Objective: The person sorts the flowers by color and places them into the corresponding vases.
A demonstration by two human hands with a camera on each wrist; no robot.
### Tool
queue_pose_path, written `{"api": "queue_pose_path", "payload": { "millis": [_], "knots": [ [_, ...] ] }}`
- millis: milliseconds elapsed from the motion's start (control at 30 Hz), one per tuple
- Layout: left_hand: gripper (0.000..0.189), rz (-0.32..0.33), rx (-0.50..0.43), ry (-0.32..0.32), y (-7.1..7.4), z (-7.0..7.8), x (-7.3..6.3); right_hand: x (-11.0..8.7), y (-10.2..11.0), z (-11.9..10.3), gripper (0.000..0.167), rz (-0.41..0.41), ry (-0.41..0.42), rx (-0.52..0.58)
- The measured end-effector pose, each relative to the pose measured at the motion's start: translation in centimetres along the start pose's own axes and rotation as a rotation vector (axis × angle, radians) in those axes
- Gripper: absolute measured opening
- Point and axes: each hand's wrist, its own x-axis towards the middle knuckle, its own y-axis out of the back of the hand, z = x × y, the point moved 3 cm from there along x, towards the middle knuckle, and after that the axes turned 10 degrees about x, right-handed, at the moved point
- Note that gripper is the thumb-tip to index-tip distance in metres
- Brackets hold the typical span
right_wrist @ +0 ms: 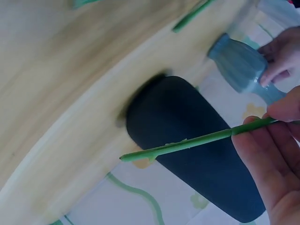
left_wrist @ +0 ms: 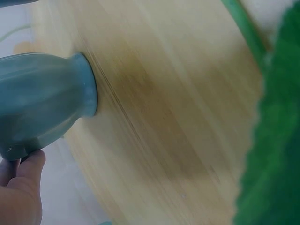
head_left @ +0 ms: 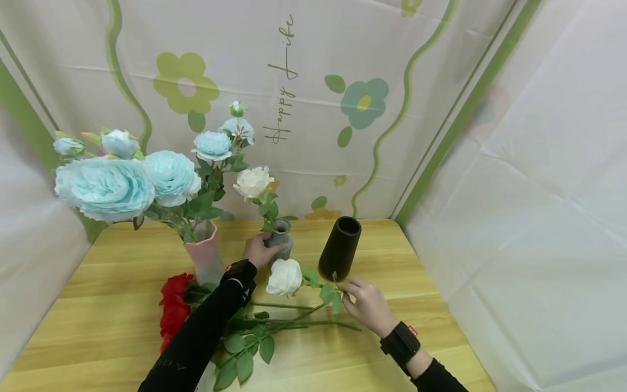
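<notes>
My left hand grips a small blue-grey vase near its neck, and the vase's base stands on the table in the left wrist view. A white rose rises from that vase. With thumb and fingers, my right hand pinches the green stem of another white rose. This rose's head points left, close to the blue-grey vase. In the right wrist view, the stem's bare end passes in front of a black vase, which stands upright beyond my right hand.
A pink-and-white vase with large pale-blue flowers stands at the left. Red flowers and leafy green stems lie on the wooden table, partly under my left arm. A printed curtain hangs behind.
</notes>
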Motion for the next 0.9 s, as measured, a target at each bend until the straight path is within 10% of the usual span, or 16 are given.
{"api": "queue_pose_path", "payload": {
  "millis": [900],
  "knots": [
    [0.062,-0.026,0.001,0.027,0.6,1.0,-0.5,1.8,0.4,-1.2,0.029,0.302,-0.229,0.368]
  ]
}}
